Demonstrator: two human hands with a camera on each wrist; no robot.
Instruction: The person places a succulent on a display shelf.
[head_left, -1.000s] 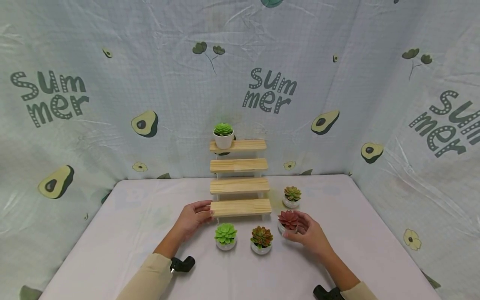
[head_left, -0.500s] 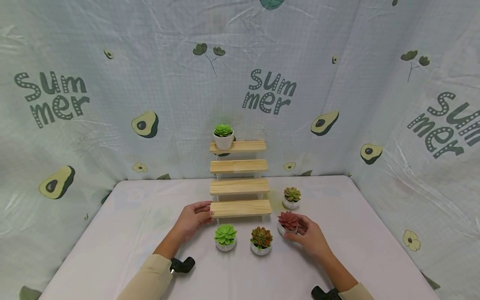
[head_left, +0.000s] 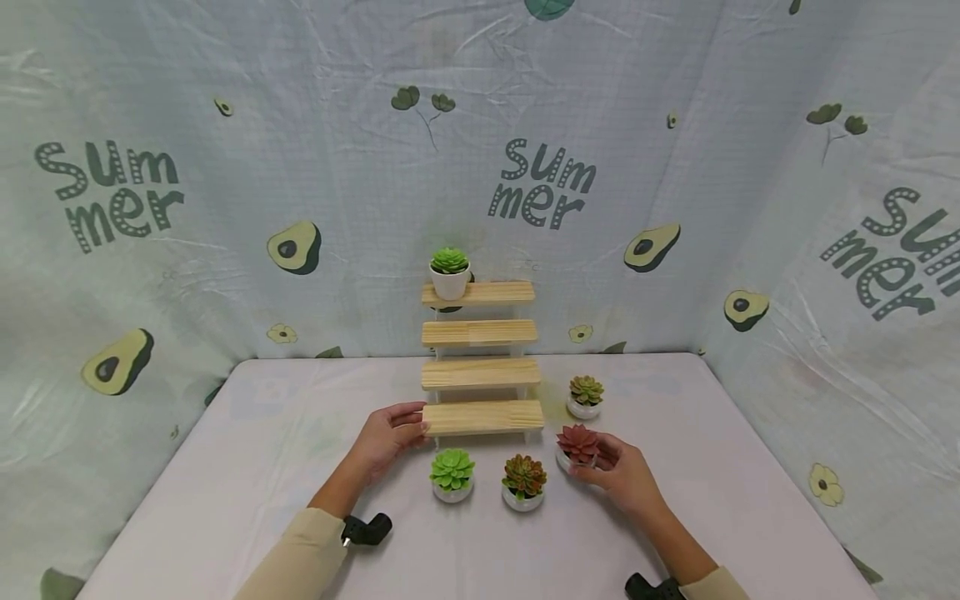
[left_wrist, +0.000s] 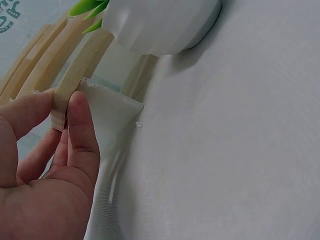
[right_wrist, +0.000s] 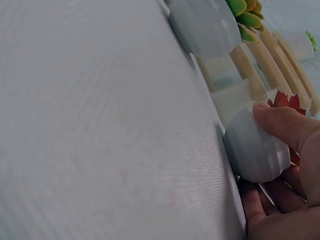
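Note:
A stepped wooden shelf stand [head_left: 480, 375] with pale slats stands at the middle back. My left hand [head_left: 387, 440] pinches the left end of its lowest slat [left_wrist: 75, 75] between thumb and fingers, as the left wrist view shows. To the right of the stand, my right hand [head_left: 621, 473] grips a small white pot [right_wrist: 255, 147] holding a red succulent [head_left: 578, 442], thumb on one side and fingers on the other. The pot sits at the tabletop. On the top slat's left end rests a green succulent in a taller white pot [head_left: 450, 283].
In front of the stand are a bright green potted succulent [head_left: 452, 472] and a reddish-green one [head_left: 524, 478]. Another green succulent [head_left: 586, 395] stands behind the red one. A patterned cloth [head_left: 360, 175] hangs behind the white-covered table [head_left: 300, 425].
Both hands keep their holds with almost no movement. The whole head view shifts very slightly; the pots and stand stay in place.

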